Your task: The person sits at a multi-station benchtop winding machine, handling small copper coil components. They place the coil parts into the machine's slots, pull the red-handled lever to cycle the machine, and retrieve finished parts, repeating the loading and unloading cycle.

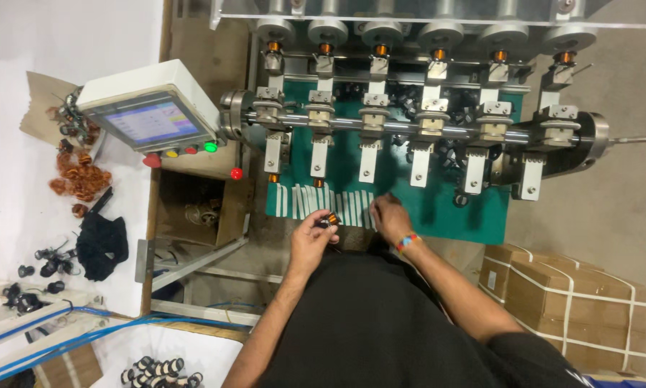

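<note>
My left hand (311,239) holds a small black bobbin wound with copper wire (329,220) at the front edge of the green mat (474,219). My right hand (390,216), with a coloured band at the wrist, rests its fingertips on the row of white strips (323,200) laid along the mat's front. Above both hands stands a winding machine with several spindle stations (423,122) in a row; some stations carry copper-wound coils (273,177). Loose black bobbins (449,154) lie on the mat behind the stations.
A control box with a lit screen and coloured buttons (150,115) sits at left. Copper coils (79,178) and black bobbins (46,266) lie on the white table at left. An open carton (197,208) sits below the box. Strapped cartons (567,302) stand at right.
</note>
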